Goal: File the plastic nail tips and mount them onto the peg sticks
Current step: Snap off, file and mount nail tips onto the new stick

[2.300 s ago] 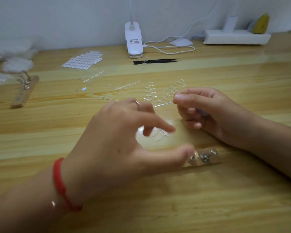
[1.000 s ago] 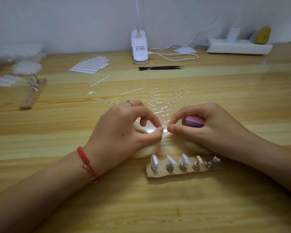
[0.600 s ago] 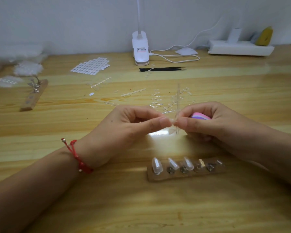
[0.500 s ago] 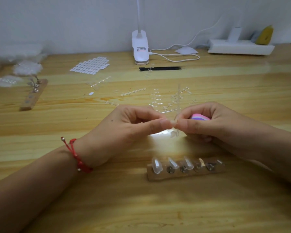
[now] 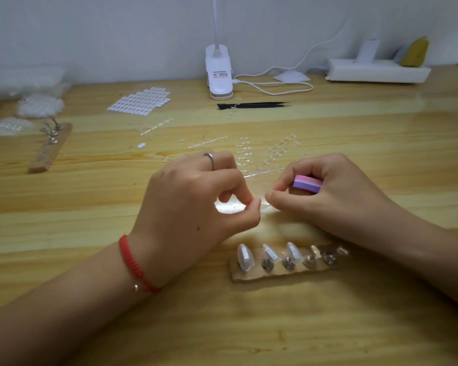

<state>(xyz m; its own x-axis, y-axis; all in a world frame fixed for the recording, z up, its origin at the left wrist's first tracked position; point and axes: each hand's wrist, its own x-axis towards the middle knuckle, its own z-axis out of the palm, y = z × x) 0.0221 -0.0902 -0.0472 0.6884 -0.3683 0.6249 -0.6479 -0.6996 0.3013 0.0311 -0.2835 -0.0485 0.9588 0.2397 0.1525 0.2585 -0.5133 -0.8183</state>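
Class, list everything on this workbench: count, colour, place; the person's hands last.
Table: one, light wood, underneath everything.
Peg strip: one, wooden, nearest, holding mounted tips.
Second peg strip: one, wooden, far left.
Sprues: several, clear, mid-table.
Adhesive tab sheet: one, white, back left.
Clip lamp: one, white, against wall.
Tweezers: one, black, before lamp.
Power strip: one, white, back right.
Buffer block: one, pink-purple, in right hand.
Nail tip: one, clear, between both hands' fingertips.
Left hand: one, red bracelet, pinching nail tip.
Right hand: one, gripping buffer block.
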